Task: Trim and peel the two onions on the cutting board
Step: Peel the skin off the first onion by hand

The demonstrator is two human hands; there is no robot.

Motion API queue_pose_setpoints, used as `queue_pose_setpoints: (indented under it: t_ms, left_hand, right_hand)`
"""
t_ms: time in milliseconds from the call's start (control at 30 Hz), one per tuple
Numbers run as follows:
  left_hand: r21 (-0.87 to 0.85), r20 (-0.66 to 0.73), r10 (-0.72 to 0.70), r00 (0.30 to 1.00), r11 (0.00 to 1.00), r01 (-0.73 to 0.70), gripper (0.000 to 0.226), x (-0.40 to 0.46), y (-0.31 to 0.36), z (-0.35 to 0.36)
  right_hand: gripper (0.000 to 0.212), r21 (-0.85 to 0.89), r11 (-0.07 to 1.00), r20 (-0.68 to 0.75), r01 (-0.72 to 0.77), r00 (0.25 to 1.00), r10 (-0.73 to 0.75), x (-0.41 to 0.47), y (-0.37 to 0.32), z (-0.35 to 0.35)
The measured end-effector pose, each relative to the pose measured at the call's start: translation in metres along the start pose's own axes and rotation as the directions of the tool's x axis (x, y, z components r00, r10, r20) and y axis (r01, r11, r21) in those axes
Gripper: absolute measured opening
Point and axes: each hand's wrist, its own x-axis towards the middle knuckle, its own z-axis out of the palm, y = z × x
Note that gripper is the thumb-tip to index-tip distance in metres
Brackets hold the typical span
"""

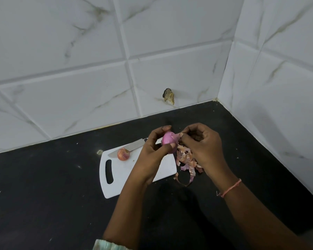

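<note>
Above the cutting board [126, 175], left hand [152, 152] grips peeled onion [167, 141]; right hand [200, 148], at 3 o'clock, apparently pinches skin [177, 135].

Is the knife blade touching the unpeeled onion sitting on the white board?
Cannot tell. In the head view the steel knife blade passes right behind the brownish unpeeled onion on the white plastic cutting board; no gap shows.

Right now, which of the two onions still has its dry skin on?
The onion on the cutting board, beside the knife: orange-brown and papery. The other onion, gripped by the left hand, shows glossy pink flesh while the right hand pinches its skin.
</note>
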Motion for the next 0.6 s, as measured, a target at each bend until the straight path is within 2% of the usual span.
queue_pose_setpoints:
  t_ms: [67,200,300,367,467,533,600]
  left_hand:
    - [0.023,-0.032,0.008,0.999,1.0,-0.007,0.051,0.0008,0.0001,-0.0011]
    - [0.029,-0.049,0.018,0.999,0.999,-0.017,0.052,0.0014,0.0026,-0.0026]
    - [0.034,-0.054,0.023,0.998,0.999,-0.021,0.053,0.0007,0.0041,-0.0018]
    - [0.018,-0.064,0.034,0.997,0.999,-0.033,0.053,0.0009,0.003,-0.0013]
    - [-0.059,-0.078,0.034,0.996,0.998,-0.039,0.052,0.0014,0.0009,-0.0009]
    - [-0.128,-0.078,0.029,0.997,0.991,-0.039,0.054,0.0015,0.0,-0.0004]
    - [-0.158,-0.087,0.031,0.996,0.986,-0.044,0.058,0.0022,-0.0019,-0.0005]
  right_hand:
    - [0.008,0.007,1.0,0.006,-0.003,1.0,0.003,0.0007,0.0018,-0.0007]
    - [0.005,0.026,0.999,-0.003,-0.039,0.999,0.039,0.0014,0.0019,-0.002]
    - [0.004,0.108,0.984,0.002,-0.141,0.99,0.141,0.0004,0.0001,-0.002]
    - [0.003,0.304,0.917,0.055,-0.259,0.966,0.254,-0.0012,-0.0031,-0.0008]
    - [0.004,0.584,0.704,0.174,-0.404,0.91,0.377,-0.0029,-0.0063,0.003]
    - [0.006,0.655,0.626,0.207,-0.423,0.897,0.39,-0.0032,-0.0049,0.0052]
    - [0.015,0.645,0.641,0.209,-0.417,0.902,0.377,-0.0027,-0.0003,0.006]
